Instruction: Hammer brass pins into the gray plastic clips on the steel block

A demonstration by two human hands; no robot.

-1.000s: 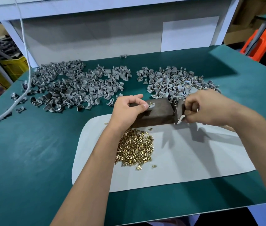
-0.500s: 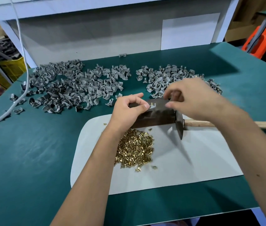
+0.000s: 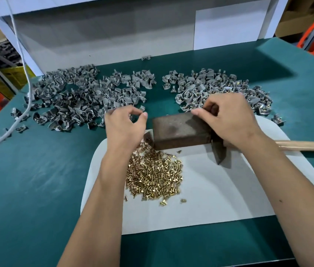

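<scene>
The brown steel block [image 3: 179, 132] lies on a white mat [image 3: 219, 193], and its top is bare. My left hand [image 3: 125, 126] hovers just left of the block at the edge of the left heap of gray clips [image 3: 79, 101], thumb and forefinger curled together; I cannot make out what it holds. My right hand [image 3: 227, 120] is over the block's right end, its thumb and fingers pinching something small and dark, seemingly a gray clip. The hammer [image 3: 306, 146] lies on the mat to the right of the block, under my right wrist. Brass pins [image 3: 154, 174] are heaped in front of the block.
A second heap of gray clips [image 3: 216, 85], some showing brass, lies behind the block on the right. The green table [image 3: 27, 180] has a white cable [image 3: 23, 60] hanging across its left side. A white panel [image 3: 231, 26] stands at the back; orange and yellow crates lie beyond the table edges.
The right hand set the hammer down on the mat and reached to the block. The clip that stood on the block is gone, and my left hand has drawn back to the left.
</scene>
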